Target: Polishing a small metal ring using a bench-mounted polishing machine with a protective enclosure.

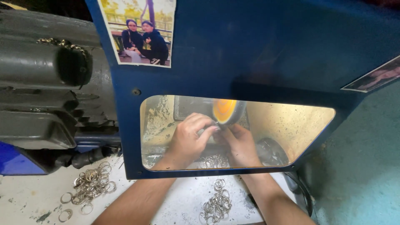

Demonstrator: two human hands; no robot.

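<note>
Both your hands reach through the window of the blue guard (200,75), meeting just below the spinning orange polishing wheel (226,111). Your left hand (188,139) and right hand (239,143) pinch a small metal ring (217,125) together between the fingertips, its edge touching the wheel's lower rim, directly above both hands. Neither hand is nearer. Loose rings (88,186) lie heaped on the bench (25,200) to the left, well apart.

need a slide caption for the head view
Both hands press a small metal ring against a spinning orange wheel behind a blue guard.
</note>
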